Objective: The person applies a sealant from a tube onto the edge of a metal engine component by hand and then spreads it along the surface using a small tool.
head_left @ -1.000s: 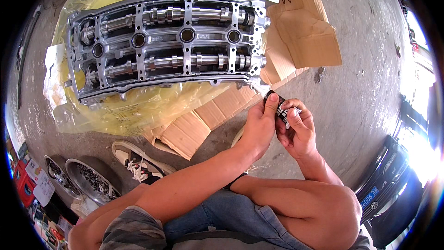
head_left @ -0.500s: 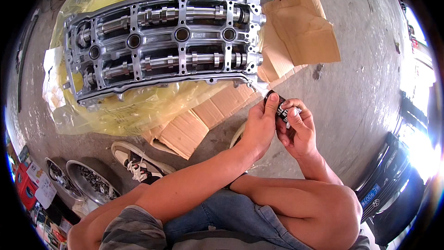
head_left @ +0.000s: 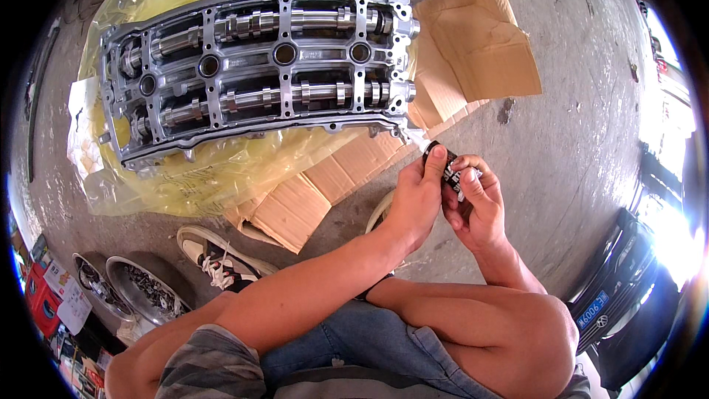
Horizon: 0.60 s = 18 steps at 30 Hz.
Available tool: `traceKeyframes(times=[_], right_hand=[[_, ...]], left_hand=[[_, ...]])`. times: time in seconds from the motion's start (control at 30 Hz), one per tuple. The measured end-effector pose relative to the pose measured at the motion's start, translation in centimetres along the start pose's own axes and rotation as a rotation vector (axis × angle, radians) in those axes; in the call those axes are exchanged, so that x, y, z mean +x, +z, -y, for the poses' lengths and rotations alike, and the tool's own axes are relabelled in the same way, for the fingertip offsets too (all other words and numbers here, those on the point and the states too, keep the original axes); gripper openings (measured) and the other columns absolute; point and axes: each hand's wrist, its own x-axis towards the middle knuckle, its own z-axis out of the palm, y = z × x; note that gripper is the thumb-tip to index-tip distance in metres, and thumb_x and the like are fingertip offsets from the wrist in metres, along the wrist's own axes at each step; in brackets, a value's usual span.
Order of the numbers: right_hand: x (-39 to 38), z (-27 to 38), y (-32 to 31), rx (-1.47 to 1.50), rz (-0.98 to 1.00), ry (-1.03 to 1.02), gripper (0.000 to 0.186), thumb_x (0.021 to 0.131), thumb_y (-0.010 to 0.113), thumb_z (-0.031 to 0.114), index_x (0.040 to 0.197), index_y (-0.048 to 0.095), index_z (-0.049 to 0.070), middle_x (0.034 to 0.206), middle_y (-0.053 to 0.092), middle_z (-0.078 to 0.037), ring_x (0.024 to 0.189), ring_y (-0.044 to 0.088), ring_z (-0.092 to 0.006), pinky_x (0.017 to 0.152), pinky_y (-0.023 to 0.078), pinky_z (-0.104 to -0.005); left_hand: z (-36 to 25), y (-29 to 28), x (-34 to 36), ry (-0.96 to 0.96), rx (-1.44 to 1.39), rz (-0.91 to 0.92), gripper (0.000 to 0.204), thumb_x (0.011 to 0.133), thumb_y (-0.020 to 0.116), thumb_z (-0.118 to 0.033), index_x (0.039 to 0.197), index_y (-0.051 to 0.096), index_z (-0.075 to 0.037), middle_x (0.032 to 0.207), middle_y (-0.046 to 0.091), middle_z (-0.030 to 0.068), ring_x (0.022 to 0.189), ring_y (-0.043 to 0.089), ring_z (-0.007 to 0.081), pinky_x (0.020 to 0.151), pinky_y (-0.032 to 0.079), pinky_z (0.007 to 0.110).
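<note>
A black squeeze tube [head_left: 449,175] with a white nozzle [head_left: 418,139] is held between both hands. My left hand [head_left: 415,198] wraps round its nozzle end, thumb pressed on top. At the crumpled rear end, my right hand [head_left: 478,205] pinches the tube between thumb and fingers. The nozzle points up-left at the near right corner of a metal engine cylinder head [head_left: 248,65]; whether the tip touches it I cannot tell. Two shiny camshafts [head_left: 255,24] run along the cylinder head. A dark line follows its near edge.
Yellow plastic sheeting [head_left: 170,185] and flattened cardboard [head_left: 484,52] lie under the cylinder head on the concrete floor [head_left: 569,148]. Metal bowls of small parts [head_left: 148,292] stand at the lower left, beside a red crate [head_left: 38,297]. The front of a dark car [head_left: 617,273] is at right.
The cylinder head appears slightly farther left in the picture. Both hands keep nearly the same place and the same grip on the tube.
</note>
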Motion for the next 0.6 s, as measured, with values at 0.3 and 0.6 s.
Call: traceKeyframes(times=[0.3,0.6], right_hand=[[-0.02,0.17,-0.57,0.057,0.013,0.008,0.017,0.094,0.055,0.022,0.101,0.055,0.006,0.065,0.051,-0.007,0.046,0.041,-0.0091,0.036,0.033,-0.0201],[-0.14,0.01,-0.77,0.060,-0.005,0.003,0.018,0.093,0.056,0.023,0.101,0.055,0.007,0.064,0.050,-0.007,0.043,0.041,-0.0095,0.036,0.033,-0.0202]], left_hand=[[0.16,0.23,0.36,-0.014,0.028,0.007,0.041,0.098,0.044,-0.037,0.081,0.055,-0.002,0.057,0.049,0.0018,0.046,0.046,0.0099,0.040,0.037,0.025],[0.27,0.32,0.49,-0.037,0.020,0.020,0.040,0.098,0.043,-0.036,0.082,0.056,-0.002,0.057,0.050,0.0023,0.047,0.045,0.0100,0.041,0.038,0.026]])
